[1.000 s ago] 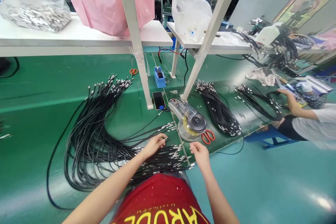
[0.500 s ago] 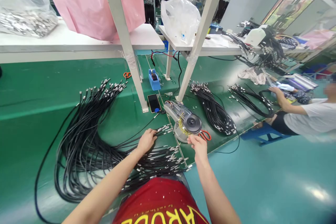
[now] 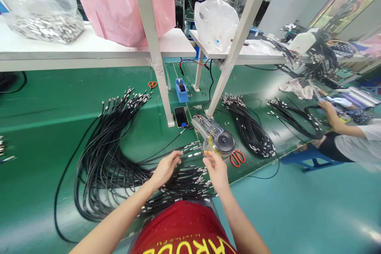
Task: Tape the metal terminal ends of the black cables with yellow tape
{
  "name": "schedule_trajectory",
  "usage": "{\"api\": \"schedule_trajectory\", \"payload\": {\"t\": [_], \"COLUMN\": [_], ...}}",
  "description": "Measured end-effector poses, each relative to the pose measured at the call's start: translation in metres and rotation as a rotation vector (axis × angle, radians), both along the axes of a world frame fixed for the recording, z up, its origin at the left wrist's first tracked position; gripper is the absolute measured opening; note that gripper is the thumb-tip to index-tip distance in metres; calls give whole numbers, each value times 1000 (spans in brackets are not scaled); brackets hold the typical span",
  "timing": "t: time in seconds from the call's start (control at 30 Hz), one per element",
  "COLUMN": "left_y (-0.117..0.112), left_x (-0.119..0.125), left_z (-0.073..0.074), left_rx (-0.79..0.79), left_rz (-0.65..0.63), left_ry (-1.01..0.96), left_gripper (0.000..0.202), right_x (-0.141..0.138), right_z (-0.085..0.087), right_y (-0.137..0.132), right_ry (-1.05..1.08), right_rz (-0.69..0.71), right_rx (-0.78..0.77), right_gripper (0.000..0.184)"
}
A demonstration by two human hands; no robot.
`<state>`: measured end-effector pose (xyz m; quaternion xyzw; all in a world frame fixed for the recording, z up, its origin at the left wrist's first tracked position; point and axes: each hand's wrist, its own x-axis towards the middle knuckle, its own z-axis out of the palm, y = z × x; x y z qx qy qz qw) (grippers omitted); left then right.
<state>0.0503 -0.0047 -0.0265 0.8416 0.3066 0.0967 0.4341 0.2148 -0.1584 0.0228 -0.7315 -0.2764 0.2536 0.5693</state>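
Note:
A big bundle of black cables (image 3: 110,147) with metal end plugs loops over the green table (image 3: 44,103). My left hand (image 3: 166,166) is closed in a pinch on a few cable ends (image 3: 192,151) near the front edge. My right hand (image 3: 216,168) hovers just right of it, fingers curled, with a small yellowish piece at the fingertips that I cannot name. It is just in front of the tape dispenser (image 3: 216,137), which has a dark round reel.
Orange scissors (image 3: 237,158) lie right of the dispenser. A phone (image 3: 180,116), a blue box (image 3: 181,89) and white shelf legs (image 3: 154,47) stand behind. More cable bundles (image 3: 253,131) lie to the right, where another person's arm (image 3: 336,121) reaches over the table.
My right hand has drawn back from the dispenser toward my left hand. The left hand still pinches the cable ends and has shifted slightly right.

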Motion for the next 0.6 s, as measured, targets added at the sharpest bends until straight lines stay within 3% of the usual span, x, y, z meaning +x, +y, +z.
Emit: {"api": "schedule_trajectory", "payload": {"t": [0.13,0.23,0.4,0.5,0.6], "left_y": [-16,-24,-30,-29,-23], "left_x": [-24,-20,-6,-10,-22], "left_z": [36,53,60,62,62], "left_rx": [-169,-208,-275,-313,-305], "left_rz": [-31,-10,67,14,-42], "left_ry": [-142,-203,-242,-256,-221], "left_gripper": [38,37,32,27,21], "right_x": [-18,-27,-32,-33,-33], "right_z": [18,27,34,32,33], "right_y": [15,17,13,11,12], "right_ry": [144,92,-13,76,33], "right_rz": [88,127,129,189,178], "right_rx": [50,46,6,-9,2], "right_gripper": [24,21,22,20,17]}}
